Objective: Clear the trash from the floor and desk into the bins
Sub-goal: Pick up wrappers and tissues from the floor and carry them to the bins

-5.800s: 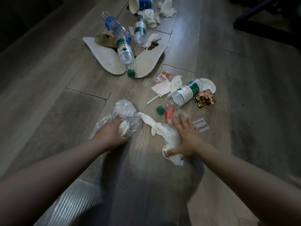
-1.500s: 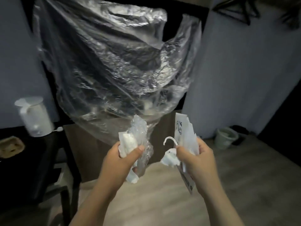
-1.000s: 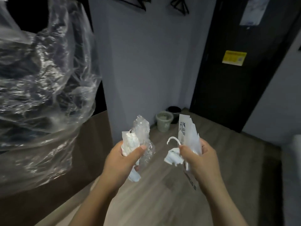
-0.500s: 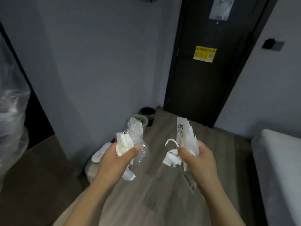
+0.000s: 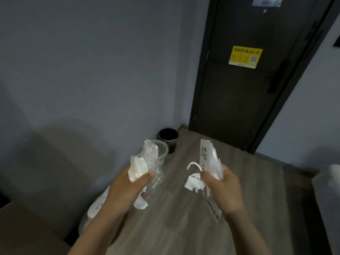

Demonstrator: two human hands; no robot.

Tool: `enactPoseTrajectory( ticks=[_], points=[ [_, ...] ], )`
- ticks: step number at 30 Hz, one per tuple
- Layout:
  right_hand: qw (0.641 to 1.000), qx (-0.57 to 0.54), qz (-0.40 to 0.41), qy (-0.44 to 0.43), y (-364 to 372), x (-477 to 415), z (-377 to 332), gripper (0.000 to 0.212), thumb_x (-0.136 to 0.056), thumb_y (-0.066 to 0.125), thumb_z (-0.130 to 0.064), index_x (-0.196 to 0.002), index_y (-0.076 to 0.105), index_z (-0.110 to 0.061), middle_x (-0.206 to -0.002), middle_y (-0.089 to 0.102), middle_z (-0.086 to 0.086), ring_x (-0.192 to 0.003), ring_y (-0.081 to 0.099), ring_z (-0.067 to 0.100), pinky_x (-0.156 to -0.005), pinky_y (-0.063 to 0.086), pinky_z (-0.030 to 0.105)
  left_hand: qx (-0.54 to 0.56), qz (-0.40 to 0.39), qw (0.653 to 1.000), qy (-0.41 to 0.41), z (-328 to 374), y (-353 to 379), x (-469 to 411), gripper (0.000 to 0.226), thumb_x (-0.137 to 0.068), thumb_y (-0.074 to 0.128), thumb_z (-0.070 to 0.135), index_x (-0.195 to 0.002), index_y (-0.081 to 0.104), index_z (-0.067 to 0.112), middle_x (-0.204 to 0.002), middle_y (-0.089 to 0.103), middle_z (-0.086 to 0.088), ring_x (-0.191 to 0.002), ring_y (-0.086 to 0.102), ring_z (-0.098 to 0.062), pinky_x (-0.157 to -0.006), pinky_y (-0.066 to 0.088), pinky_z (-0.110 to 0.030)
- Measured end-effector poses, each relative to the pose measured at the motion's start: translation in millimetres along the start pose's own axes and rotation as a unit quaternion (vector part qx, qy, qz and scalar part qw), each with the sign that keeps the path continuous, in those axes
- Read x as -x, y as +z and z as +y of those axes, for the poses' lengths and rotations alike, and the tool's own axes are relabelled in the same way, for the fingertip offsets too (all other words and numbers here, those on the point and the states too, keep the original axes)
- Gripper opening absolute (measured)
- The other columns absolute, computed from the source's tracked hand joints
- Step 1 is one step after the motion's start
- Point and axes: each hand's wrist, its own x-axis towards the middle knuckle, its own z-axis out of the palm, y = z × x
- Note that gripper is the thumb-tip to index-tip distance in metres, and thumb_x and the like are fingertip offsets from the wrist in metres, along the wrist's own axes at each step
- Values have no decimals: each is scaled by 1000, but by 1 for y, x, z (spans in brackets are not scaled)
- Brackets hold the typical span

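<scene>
Carry leg: our left hand [image 5: 128, 186] clutches tissue [image 5: 137, 168] and plastic wrap [image 5: 151, 155], right hand [image 5: 224, 188] grips paper wrappers [image 5: 207, 157]; bins [image 5: 168, 138] ahead, we drop next.

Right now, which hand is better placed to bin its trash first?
Left, probably. The left hand, gripping plastic wrap and tissue, lines up with the mesh bin and black bin; the right hand, holding paper wrappers, sits off to their side.

Trash [image 5: 138, 169]: off the floor, in left hand [image 5: 127, 188] and right hand [image 5: 225, 190].
Bins: mesh bin [image 5: 164, 153] and black bin [image 5: 168, 138] closer.
Garment cover: out of view.
</scene>
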Motion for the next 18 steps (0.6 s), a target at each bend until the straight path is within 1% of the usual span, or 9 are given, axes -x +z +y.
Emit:
enactPoseTrajectory(
  ticks=[2,4,6,8,9,10,13,17,18],
  points=[
    [1000,9,-14,-3,5,-48,-7,12,-77,70,-15,-85,67,-24,-77,73,-4,-66,68,8,-55,52,24,10,5,1000,-1,10,10,-39,41,-66,69,53,-70,59,14,-59,60,-2,-57,60,-15,-63,49,-39],
    [999,20,-28,0,12,-92,-10,14,-77,71,-17,-88,67,-23,-78,73,-3,-68,69,10,-58,54,28,13,18,1000,-6,16,18,-77,47,-64,69,54,-71,57,9,-60,60,-5,-56,59,-17,-62,49,-39],
    [999,26,-42,4,22,-128,-8,13,-78,70,-16,-89,67,-22,-78,73,-2,-69,69,11,-57,54,26,-13,25,1000,-12,21,25,-111,42,-64,66,54,-66,57,13,-55,59,-1,-52,59,-13,-60,49,-35],
    [998,30,-62,6,34,-161,-4,12,-79,70,-15,-88,68,-22,-76,72,-3,-67,68,8,-52,50,19,-18,32,999,-30,21,28,-144,32,-66,66,53,-60,60,22,-53,61,0,-50,61,-12,-58,51,-33],
    [997,40,-68,11,41,-178,-2,12,-79,70,-15,-88,68,-22,-76,72,-4,-66,67,6,-50,48,16,-8,38,998,-40,20,29,-163,30,-66,68,52,-61,61,24,-54,63,-1,-50,62,-13,-57,53,-34],
    [996,53,-71,16,48,-196,-1,12,-78,70,-16,-89,68,-22,-76,72,-4,-65,67,5,-51,47,16,-1,45,998,-48,18,30,-181,30,-66,71,51,-65,63,23,-57,65,-2,-51,64,-15,-56,55,-34],
    [994,78,-67,26,75,-254,6,11,-77,69,-18,-88,68,-20,-75,72,-3,-69,69,9,-58,50,25,-1,56,997,-59,9,31,-245,33,-69,76,47,-80,65,17,-64,70,-8,-55,67,-19,-53,54,-33],
    [992,98,-68,33,119,-325,11,9,-79,70,-19,-82,64,-25,-72,71,-14,-65,67,2,-54,50,22,-2,68,995,-71,-6,27,-336,22,-77,76,34,-85,65,17,-62,69,0,-50,64,-11,-46,48,-24],
    [991,106,-68,38,130,-342,11,9,-79,70,-19,-81,64,-25,-71,71,-11,-65,67,4,-56,52,25,-9,66,995,-76,-8,25,-358,22,-77,75,34,-86,64,17,-61,69,0,-50,64,-10,-47,48,-26]
  ],
)
